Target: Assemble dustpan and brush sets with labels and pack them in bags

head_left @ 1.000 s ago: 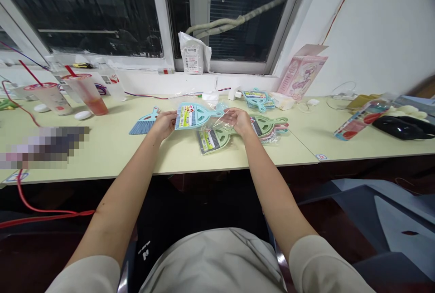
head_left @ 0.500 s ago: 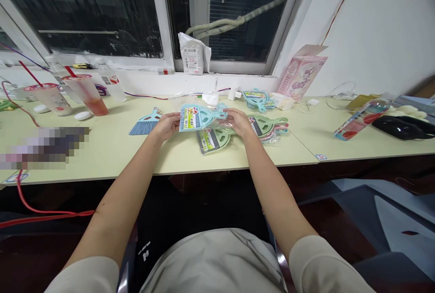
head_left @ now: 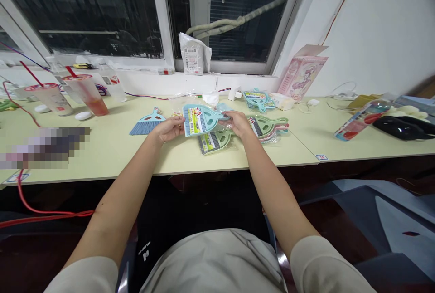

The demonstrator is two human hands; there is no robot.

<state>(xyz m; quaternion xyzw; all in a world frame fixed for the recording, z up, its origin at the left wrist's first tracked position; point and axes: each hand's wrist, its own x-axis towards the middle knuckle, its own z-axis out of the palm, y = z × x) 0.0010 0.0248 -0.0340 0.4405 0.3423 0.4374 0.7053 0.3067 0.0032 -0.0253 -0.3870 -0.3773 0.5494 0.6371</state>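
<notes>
Between my hands is a light blue dustpan with a yellow label, raised a little over the table. My left hand pinches its wide left edge. Its handle end sits in the closed fingers of my right hand. Below it lies a green dustpan and brush set in clear wrap, partly covered. Right of my right hand, several wrapped sets in green and pink are stacked. A loose blue hand brush rests left of my left hand, its bristles toward the front left.
More blue dustpan sets lie at the back by a tissue pack. Two drink cups with red straws stand left. A pink box, a drink bottle and a black pouch are on the right.
The blue dustpan has shifted slightly right and toward me, its wide edge tipping down. My left hand has moved right with it; my right hand has stayed almost in place.
</notes>
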